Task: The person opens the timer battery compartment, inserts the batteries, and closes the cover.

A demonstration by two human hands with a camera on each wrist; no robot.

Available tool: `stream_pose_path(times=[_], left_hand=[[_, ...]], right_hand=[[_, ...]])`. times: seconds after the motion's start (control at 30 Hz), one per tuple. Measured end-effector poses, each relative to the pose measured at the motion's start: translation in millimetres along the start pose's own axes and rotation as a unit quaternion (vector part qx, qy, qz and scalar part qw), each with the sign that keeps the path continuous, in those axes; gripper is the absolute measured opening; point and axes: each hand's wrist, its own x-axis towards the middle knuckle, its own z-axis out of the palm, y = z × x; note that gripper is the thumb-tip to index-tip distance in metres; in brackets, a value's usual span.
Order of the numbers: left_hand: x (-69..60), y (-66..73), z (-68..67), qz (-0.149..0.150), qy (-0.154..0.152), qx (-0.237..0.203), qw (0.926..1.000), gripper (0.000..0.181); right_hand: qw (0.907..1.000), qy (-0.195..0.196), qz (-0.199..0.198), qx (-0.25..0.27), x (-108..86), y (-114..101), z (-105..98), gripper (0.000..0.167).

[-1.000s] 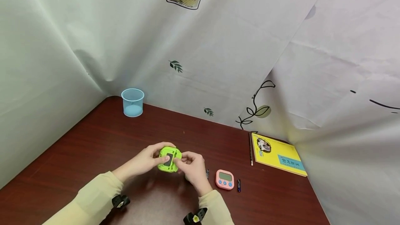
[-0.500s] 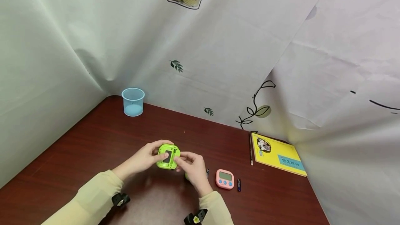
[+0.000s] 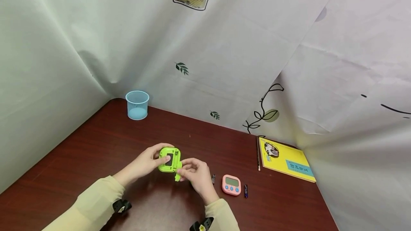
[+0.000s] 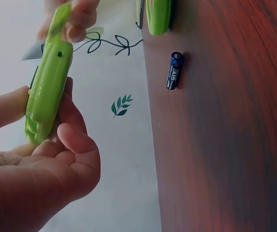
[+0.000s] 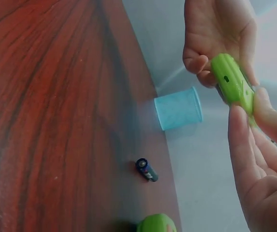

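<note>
My left hand (image 3: 147, 161) holds a lime-green kitchen timer (image 3: 163, 168), back side up, with its thumb on the black patch there. A narrow slot with a metal contact shows along the timer's right side. At its lower right corner my right hand (image 3: 197, 177) pinches a slim green battery cover (image 3: 177, 177), which sticks out at an angle; whether it still touches the timer I cannot tell. The left wrist view shows the timer edge-on (image 4: 47, 96) with the cover (image 4: 59, 21) slanting off its end. In the right wrist view fingertips meet at the timer's edge (image 5: 232, 82).
Right of the hands lie a pink timer (image 3: 231, 184) and two small batteries (image 3: 213, 178) (image 3: 245, 190). Another green rounded object (image 5: 157, 223) appears in the wrist views. A blue cup (image 3: 137, 106) stands far left; a pencil (image 3: 258, 154) and yellow book (image 3: 285, 158) lie right.
The green timer has shifted slightly left in my left hand. My right hand has moved a little downward, and the cover now juts out from the timer's lower right corner.
</note>
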Motion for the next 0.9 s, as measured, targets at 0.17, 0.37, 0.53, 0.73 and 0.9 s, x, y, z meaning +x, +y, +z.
stream_pose_path(times=[0.17, 0.37, 0.53, 0.73, 0.9], left_hand=[[0.1, -0.5, -1.8, -0.014, 0.013, 0.011, 0.9998, 0.044], [0.3, -3.9, -3.0, -0.019, 0.014, 0.018, 0.9996, 0.043], [-1.6, -4.5, -4.5, -0.027, 0.006, 0.014, 0.9995, 0.044], [-2.6, -2.6, -3.3, -0.033, -0.009, 0.013, 0.9993, 0.043], [-3.8, -3.0, -0.1, -0.026, -0.016, 0.026, 0.9992, 0.042]], right_hand=[[0.9994, -0.029, 0.017, 0.005, -0.9, 6, 1, 0.021], [0.9974, -0.052, 0.043, -0.025, -2.4, 7, 3, 0.017], [0.9932, -0.063, 0.083, -0.053, -5.5, 7, 5, 0.011], [0.9811, -0.091, 0.147, -0.086, -11.4, 8, 10, 0.005], [0.9735, -0.117, 0.175, -0.09, -13.6, 13, 12, 0.008]])
